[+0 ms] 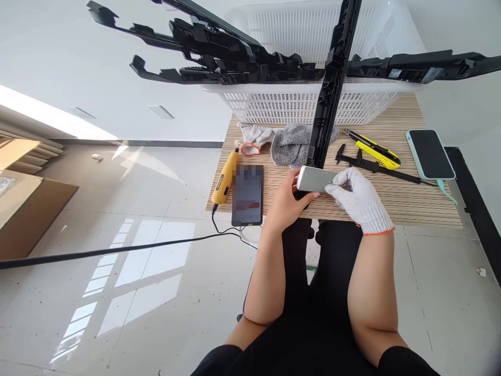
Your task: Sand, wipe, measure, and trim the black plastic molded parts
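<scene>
White wall [156,73] backs a striped desk [415,209]. Near its front edge, 2 hands hold a white block [314,179] before the lower part of a black strip [327,104]. Bare, the left hand [284,201] has its grip curled round the block's left end; the gloved right hand [362,202] has its grip pinched on the right end. Past the block, the strip runs up across a white basket [240,102]. Grey cloth [290,146] lies behind it, a glove [258,134] just left. Leftward are a yellow tool [225,180] and a dark tablet [247,194]; rightward, a cutter [376,151], calipers [368,164] and a phone [430,155].
</scene>
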`<move>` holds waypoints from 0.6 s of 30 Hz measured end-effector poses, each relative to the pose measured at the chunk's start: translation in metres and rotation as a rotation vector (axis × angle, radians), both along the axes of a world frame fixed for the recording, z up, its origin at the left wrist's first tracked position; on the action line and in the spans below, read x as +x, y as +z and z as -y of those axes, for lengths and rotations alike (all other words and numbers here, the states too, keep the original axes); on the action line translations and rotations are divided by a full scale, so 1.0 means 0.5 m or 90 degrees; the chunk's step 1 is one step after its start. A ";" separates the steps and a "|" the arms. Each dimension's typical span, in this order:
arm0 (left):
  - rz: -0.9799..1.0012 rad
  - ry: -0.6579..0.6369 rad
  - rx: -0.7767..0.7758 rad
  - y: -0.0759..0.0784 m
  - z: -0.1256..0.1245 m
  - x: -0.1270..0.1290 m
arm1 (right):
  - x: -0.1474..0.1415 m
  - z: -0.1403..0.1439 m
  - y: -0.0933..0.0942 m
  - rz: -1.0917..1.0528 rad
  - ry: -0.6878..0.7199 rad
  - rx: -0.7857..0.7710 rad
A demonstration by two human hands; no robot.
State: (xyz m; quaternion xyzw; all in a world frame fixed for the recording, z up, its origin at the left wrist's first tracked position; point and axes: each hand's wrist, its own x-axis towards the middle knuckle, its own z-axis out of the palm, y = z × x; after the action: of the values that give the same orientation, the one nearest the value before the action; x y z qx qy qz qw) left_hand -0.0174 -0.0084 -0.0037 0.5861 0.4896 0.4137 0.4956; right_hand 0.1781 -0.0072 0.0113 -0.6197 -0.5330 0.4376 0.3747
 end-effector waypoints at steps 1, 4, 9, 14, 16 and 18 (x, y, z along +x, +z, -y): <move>0.005 -0.003 -0.005 -0.003 -0.001 -0.001 | 0.012 0.000 -0.001 0.000 -0.014 -0.003; 0.008 -0.009 0.001 -0.008 -0.002 -0.003 | 0.045 0.002 -0.001 -0.008 -0.064 -0.003; -0.034 -0.013 0.001 0.001 0.003 0.002 | 0.030 0.007 0.004 0.032 -0.050 0.021; -0.080 -0.010 0.042 0.013 0.007 0.006 | -0.016 0.007 0.009 0.036 -0.015 0.003; -0.062 -0.013 0.037 0.012 0.006 0.006 | -0.009 0.006 0.010 0.017 -0.010 -0.015; -0.038 -0.018 0.023 0.008 0.004 0.005 | 0.010 0.005 0.010 -0.002 -0.022 -0.031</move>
State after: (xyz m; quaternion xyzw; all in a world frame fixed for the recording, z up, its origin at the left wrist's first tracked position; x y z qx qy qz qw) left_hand -0.0147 -0.0104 0.0005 0.6141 0.4881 0.3977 0.4758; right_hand 0.1829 -0.0097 0.0161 -0.6372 -0.5107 0.4450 0.3676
